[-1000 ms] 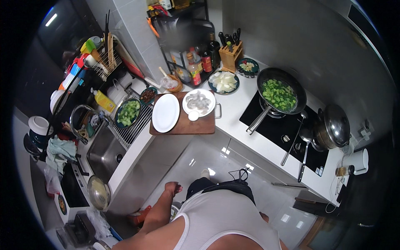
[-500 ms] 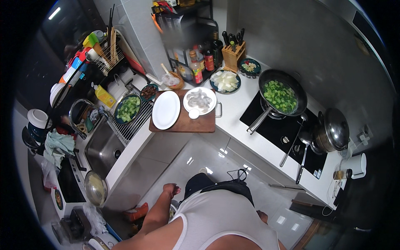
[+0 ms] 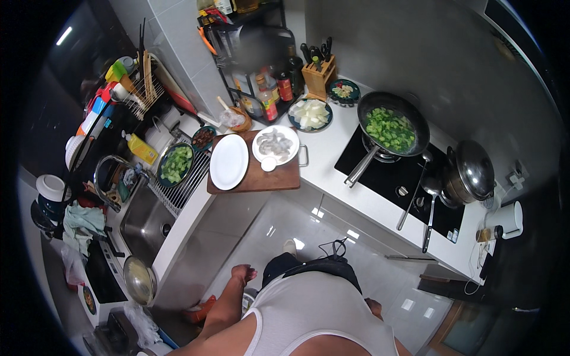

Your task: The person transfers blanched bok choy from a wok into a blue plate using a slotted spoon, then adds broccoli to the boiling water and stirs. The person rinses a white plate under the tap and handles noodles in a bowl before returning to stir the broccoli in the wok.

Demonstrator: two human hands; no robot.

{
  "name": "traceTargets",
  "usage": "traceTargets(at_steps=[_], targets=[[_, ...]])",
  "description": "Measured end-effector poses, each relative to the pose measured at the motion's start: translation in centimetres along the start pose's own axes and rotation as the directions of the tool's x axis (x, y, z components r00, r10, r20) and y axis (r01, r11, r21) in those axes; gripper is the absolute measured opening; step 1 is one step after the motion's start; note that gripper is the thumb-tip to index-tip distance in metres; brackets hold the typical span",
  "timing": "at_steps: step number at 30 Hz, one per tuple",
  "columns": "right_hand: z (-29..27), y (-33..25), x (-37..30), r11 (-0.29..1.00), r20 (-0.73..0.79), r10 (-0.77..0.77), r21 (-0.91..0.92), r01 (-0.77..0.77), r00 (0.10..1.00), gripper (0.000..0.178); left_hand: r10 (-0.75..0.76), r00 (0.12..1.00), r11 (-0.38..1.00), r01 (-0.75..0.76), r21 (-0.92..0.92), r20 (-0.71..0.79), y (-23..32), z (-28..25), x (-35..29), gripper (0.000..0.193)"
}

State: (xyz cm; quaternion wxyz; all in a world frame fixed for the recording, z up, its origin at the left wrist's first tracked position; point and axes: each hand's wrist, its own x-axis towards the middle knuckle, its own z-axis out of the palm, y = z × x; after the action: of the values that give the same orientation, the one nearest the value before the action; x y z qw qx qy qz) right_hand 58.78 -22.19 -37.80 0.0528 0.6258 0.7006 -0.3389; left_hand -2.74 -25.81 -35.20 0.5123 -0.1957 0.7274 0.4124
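My left hand (image 3: 243, 273) hangs beside my hip over the floor, its fingers loosely apart with nothing in them. Most of my right hand (image 3: 373, 307) is hidden behind my side, and its fingers cannot be made out. Neither hand touches the counter. On the stove, a frying pan (image 3: 392, 127) holds chopped green vegetables. An oval white plate (image 3: 229, 162) and a round white plate of pale, greyish pieces (image 3: 275, 144) rest on a wooden cutting board (image 3: 255, 185). A small white dish (image 3: 268, 164) sits at the round plate's near edge.
Plates of white slices (image 3: 310, 114) and green pieces (image 3: 176, 164) flank the board. A knife block (image 3: 319, 76) stands behind. Right of the pan are a spatula (image 3: 412, 199), a ladle (image 3: 430, 207) and a lidded pot (image 3: 469, 175). The sink (image 3: 145, 221) lies left.
The view has shifted, so the counter items sit slightly further left. More of one shoe shows in front of me. My hands still hang at my sides.
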Motion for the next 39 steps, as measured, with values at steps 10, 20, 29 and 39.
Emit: traceTargets(at_steps=[10,20,29,39], targets=[[0.8,0.4,-1.5,0.998,0.016,0.063,0.0,-0.063,0.998,0.031,0.023,0.999,0.999,-0.024,0.047,0.041,0.3,1.3,0.5,0.016],[2.6,3.9,-0.3,0.994,0.137,0.106,0.001,-0.107,0.985,0.037,0.014,1.0,0.998,-0.015,0.056,0.01,-0.2,2.3,-0.6,0.016],[-1.2,-1.1,-1.1,0.991,-0.01,0.084,0.108,-0.082,0.996,0.022,-0.011,0.999,1.0,0.01,0.013,0.04,-1.0,1.1,0.8,0.019],[1.5,0.4,-1.7,0.999,-0.099,0.021,0.044,-0.017,0.995,0.018,-0.014,1.0,0.998,0.012,0.056,0.028,-0.2,0.8,0.8,0.021]])
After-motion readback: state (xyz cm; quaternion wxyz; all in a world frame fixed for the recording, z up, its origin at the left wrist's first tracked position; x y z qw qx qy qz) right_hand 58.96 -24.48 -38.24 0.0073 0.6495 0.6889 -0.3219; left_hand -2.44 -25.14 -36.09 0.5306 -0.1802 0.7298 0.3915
